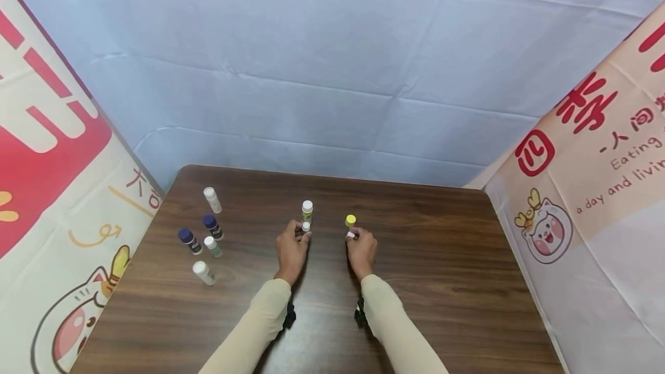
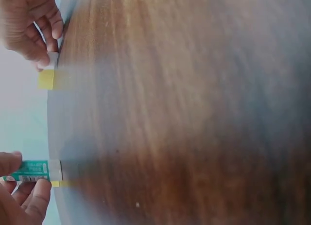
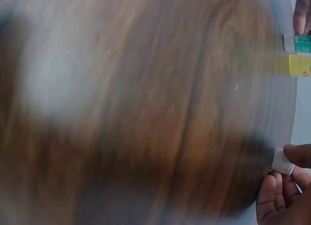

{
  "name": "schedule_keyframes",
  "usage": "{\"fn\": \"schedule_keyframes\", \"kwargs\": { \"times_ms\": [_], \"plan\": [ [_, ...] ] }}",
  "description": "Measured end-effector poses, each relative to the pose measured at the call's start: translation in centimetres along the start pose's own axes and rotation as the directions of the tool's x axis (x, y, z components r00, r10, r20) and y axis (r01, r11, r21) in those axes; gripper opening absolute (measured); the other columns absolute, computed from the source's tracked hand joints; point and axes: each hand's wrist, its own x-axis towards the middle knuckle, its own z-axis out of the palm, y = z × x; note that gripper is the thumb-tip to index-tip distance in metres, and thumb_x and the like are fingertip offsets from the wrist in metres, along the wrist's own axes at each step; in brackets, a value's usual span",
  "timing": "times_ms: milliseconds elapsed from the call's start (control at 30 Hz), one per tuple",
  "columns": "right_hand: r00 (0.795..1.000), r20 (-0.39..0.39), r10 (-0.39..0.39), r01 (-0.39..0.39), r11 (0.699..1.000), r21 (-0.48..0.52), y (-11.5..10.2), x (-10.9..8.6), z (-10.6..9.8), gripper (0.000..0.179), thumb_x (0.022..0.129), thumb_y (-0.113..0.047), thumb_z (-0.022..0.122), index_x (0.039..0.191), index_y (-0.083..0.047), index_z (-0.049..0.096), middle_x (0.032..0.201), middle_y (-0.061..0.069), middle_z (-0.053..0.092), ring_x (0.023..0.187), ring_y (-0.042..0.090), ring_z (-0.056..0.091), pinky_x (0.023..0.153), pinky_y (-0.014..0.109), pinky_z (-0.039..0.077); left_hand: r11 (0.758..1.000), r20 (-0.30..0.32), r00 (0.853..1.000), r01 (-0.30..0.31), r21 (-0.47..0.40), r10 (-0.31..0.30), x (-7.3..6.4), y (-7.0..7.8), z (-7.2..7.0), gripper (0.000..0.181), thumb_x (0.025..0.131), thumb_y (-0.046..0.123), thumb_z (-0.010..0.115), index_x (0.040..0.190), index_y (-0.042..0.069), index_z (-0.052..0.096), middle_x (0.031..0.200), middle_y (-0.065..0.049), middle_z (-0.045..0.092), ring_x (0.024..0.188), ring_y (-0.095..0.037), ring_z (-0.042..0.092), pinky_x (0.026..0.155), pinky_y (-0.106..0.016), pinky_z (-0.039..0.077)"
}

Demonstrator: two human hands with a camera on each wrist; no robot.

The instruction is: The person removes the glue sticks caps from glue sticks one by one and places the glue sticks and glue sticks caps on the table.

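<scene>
My left hand [image 1: 292, 251] grips a small green glue stick [image 2: 33, 170] upright by its sides, its white top [image 1: 306, 227] showing in the head view. Just behind it stands a yellow-labelled glue stick [image 1: 307, 212] with a white cap. To the right, my right hand [image 1: 361, 251] pinches a small white piece [image 3: 281, 162] between thumb and fingers. Close beyond those fingers is a yellow-topped piece [image 1: 350, 220]. Whether the white and yellow pieces are joined, I cannot tell.
On the left of the brown table [image 1: 441, 281] stand several more sticks: a white one [image 1: 212, 199], two dark blue-capped ones [image 1: 190, 240], a green one [image 1: 212, 246] and another white one [image 1: 204, 273]. Printed cloth [image 1: 587, 149] hangs around the table.
</scene>
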Motion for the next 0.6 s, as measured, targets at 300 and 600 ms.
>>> {"fn": "schedule_keyframes", "kwargs": {
  "times_ms": [300,600],
  "plan": [
    [0.997,0.070,-0.042,0.041,0.999,0.015,0.27,0.46,-0.15,0.017,0.076,0.005,0.075,0.092,0.001,0.075,0.084,0.013,0.071,0.076,0.026,0.065,0.069,0.042,0.053,1.000,0.005,1.000,0.018,0.012,-0.018,0.07,0.36,-0.15,0.020,0.078,-0.002,0.077,0.087,0.002,0.060,0.091,-0.016,0.071,0.079,-0.023,0.071,0.068,-0.029,0.056],
    [0.994,0.106,-0.005,0.001,0.999,0.034,0.35,0.82,-0.48,0.017,0.072,0.003,0.079,0.089,0.001,0.075,0.082,0.013,0.071,0.078,0.025,0.067,0.072,0.040,0.054,0.999,0.015,0.999,0.047,0.006,-0.047,0.13,0.37,-0.10,0.020,0.078,-0.002,0.077,0.087,0.001,0.060,0.092,-0.015,0.071,0.081,-0.023,0.071,0.068,-0.029,0.056]
  ]
}}
